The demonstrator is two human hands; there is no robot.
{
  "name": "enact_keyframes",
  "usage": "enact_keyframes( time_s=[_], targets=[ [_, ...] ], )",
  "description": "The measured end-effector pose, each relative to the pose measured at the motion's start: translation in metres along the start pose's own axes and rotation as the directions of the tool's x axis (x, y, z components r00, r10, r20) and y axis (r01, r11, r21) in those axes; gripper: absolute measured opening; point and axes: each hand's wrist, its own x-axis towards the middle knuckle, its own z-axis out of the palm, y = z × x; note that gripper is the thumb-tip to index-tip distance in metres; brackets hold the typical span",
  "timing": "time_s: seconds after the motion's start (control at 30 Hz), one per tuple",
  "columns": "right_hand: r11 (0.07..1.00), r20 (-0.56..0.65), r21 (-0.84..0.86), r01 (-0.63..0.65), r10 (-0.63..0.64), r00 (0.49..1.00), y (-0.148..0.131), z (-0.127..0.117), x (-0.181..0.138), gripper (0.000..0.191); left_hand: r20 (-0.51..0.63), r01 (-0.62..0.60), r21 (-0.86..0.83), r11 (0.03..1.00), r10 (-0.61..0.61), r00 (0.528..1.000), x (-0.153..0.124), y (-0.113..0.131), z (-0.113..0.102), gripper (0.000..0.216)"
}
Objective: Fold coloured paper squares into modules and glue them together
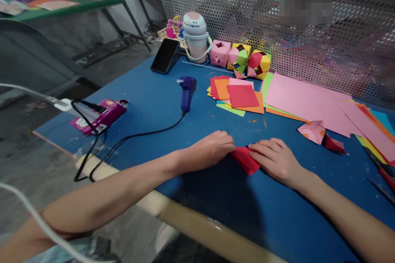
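Note:
A folded piece of red paper (pixel 246 160) lies on the blue tabletop between my two hands. My left hand (pixel 212 148) is closed, with its fingertips pinching the paper's upper left corner. On the other side, my right hand (pixel 276 159) presses its outstretched fingers on the paper's upper right part. To the right are a folded pink paper piece (pixel 314 131) and a small dark red folded piece (pixel 335 144). Beyond my hands sits a stack of small coloured paper squares (pixel 243 95), a red one on top.
A blue glue gun (pixel 187 92) is wired to a purple power strip (pixel 103 116). Behind are a phone (pixel 166 55), a bottle (pixel 195 37), folded paper cubes (pixel 239 57) and a perforated metal panel (pixel 247 4). Large paper sheets (pixel 308 100) and scissors (pixel 385 172) lie at right.

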Motion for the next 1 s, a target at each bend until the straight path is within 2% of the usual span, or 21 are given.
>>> enact_keyframes(
  time_s=[0.13,0.27,0.4,0.53,0.63,0.8,0.87,0.97,1.0],
  targets=[
    [0.997,0.031,-0.050,0.064,-0.063,0.998,-0.001,-0.006,-0.003,0.032,0.034,0.021,0.078,0.997,-0.024,0.999,-0.004,-0.002,-0.004,0.023],
    [0.985,0.062,-0.104,0.135,-0.129,0.990,-0.003,-0.009,-0.001,0.028,0.051,0.006,0.095,0.995,-0.011,0.999,-0.003,-0.002,-0.006,0.025],
    [0.987,0.034,-0.139,0.085,-0.081,0.996,-0.007,-0.007,0.000,0.023,0.035,0.005,0.114,0.993,-0.009,0.999,0.003,0.000,-0.006,0.031],
    [0.999,-0.040,-0.029,0.024,-0.026,0.999,-0.010,-0.003,-0.001,0.020,0.019,-0.007,0.141,0.990,0.004,1.000,0.009,-0.004,-0.002,0.031],
    [0.995,-0.121,0.081,-0.059,0.068,0.990,-0.006,-0.002,-0.001,0.016,-0.032,0.026,0.114,0.993,-0.022,0.999,0.010,-0.009,0.001,0.027],
    [0.973,-0.174,0.165,-0.162,0.190,0.966,0.003,0.001,-0.002,0.014,-0.250,0.100,0.081,0.992,-0.078,0.965,0.007,-0.002,0.002,0.024],
    [0.976,-0.196,0.157,-0.149,0.179,0.964,0.004,0.002,-0.003,0.014,-0.263,-0.004,0.083,0.997,0.026,0.964,0.003,0.009,-0.001,0.025],
    [0.992,-0.203,0.091,-0.084,0.101,0.974,0.002,0.002,-0.003,0.014,-0.129,-0.265,0.079,0.961,0.274,0.953,-0.002,0.027,-0.003,0.027],
    [0.997,-0.174,0.057,-0.051,0.060,0.983,0.001,0.002,-0.003,0.015,-0.070,-0.284,0.058,0.957,0.288,0.955,-0.004,0.031,-0.003,0.026]
  ],
)
